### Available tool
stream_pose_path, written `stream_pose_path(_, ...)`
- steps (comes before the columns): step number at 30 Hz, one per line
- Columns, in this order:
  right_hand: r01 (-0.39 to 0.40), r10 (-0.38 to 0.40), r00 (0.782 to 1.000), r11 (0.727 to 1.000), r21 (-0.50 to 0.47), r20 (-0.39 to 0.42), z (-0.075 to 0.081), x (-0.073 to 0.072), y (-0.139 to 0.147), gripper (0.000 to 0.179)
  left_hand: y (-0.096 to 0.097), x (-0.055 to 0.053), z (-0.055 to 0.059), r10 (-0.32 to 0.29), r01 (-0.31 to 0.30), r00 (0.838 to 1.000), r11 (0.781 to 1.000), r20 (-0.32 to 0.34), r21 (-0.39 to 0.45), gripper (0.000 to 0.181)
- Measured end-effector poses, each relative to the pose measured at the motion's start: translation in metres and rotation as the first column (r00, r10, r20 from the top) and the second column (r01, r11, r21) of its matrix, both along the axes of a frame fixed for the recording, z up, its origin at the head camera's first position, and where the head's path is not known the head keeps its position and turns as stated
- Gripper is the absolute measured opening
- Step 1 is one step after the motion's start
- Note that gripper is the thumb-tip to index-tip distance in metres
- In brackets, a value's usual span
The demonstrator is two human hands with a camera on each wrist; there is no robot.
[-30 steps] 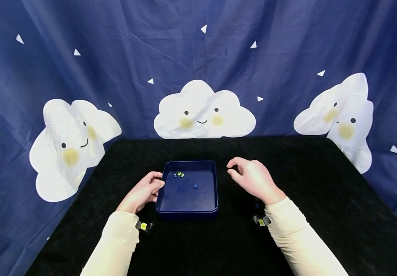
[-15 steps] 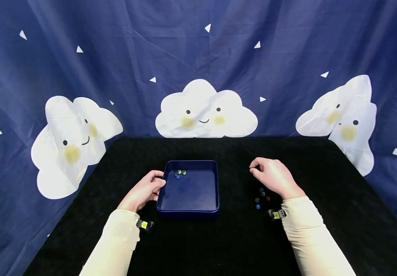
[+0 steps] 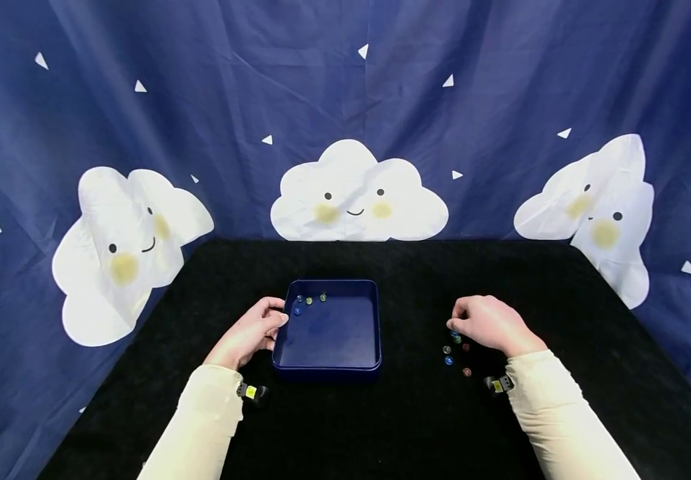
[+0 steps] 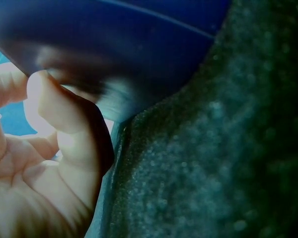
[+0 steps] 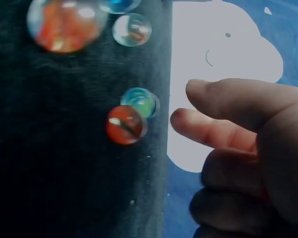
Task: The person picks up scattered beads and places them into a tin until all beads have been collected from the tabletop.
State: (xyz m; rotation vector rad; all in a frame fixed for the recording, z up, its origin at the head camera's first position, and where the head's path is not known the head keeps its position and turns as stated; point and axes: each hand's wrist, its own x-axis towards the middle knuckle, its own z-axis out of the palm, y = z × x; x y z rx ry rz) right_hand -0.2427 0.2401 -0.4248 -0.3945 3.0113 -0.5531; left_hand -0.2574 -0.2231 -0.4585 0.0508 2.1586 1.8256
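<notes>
A dark blue square tray (image 3: 333,340) stands on the black cloth. My left hand (image 3: 248,333) grips its left wall, thumb at the rim; the left wrist view shows the thumb against the blue side. Several glass marbles lie in the tray's back left part, among them a yellow-green one (image 3: 309,301) and a blue one (image 3: 297,312). Over to the right, my right hand (image 3: 489,322) hovers by a loose group of marbles, thumb and index finger apart with nothing between them. A red marble (image 5: 125,125) and a blue-green one (image 5: 138,101) lie left of those fingertips in the right wrist view.
More of the loose group lies near the right wrist: a blue marble (image 3: 449,361), a clear one (image 3: 447,349) and a red one (image 3: 467,372). Behind the black-covered table (image 3: 345,433) hangs a blue curtain (image 3: 405,100) with white clouds.
My right hand has moved right from beside the tray, then lowered to the loose marbles. Inside the tray, the marbles have rolled and spread in the back left part. My left hand stays put.
</notes>
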Motion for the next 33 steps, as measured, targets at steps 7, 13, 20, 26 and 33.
stream_pose_path(7, 0.003, -0.007, 0.996, 0.999, 0.052, 0.089, -0.007, 0.002, -0.006, 0.020, 0.001, 0.000, -0.002, 0.003, -0.003, 1.000, 1.000, -0.003, 0.001, 0.044)
stream_pose_path(13, 0.005, -0.012, 0.994, 0.998, 0.067, 0.104, -0.006, 0.005, -0.012, 0.020, 0.000, 0.001, -0.001, 0.001, -0.001, 1.000, 1.000, 0.003, 0.004, 0.046)
stream_pose_path(20, -0.013, 0.003, 0.996, 0.994, 0.108, 0.090, -0.004, 0.004, -0.018, 0.016, 0.000, 0.003, -0.001, 0.001, -0.001, 1.000, 1.000, 0.004, 0.010, 0.046)
stream_pose_path(26, -0.020, 0.020, 1.000, 0.999, 0.031, -0.013, -0.004, 0.004, -0.021, 0.012, 0.000, 0.003, -0.001, -0.004, 0.004, 1.000, 1.000, 0.001, 0.010, 0.046)
stream_pose_path(33, -0.078, 0.076, 0.971, 0.997, -0.001, -0.228, -0.002, 0.005, -0.035, 0.012, 0.000, 0.003, -0.001, -0.005, 0.005, 1.000, 1.000, -0.001, -0.001, 0.045)
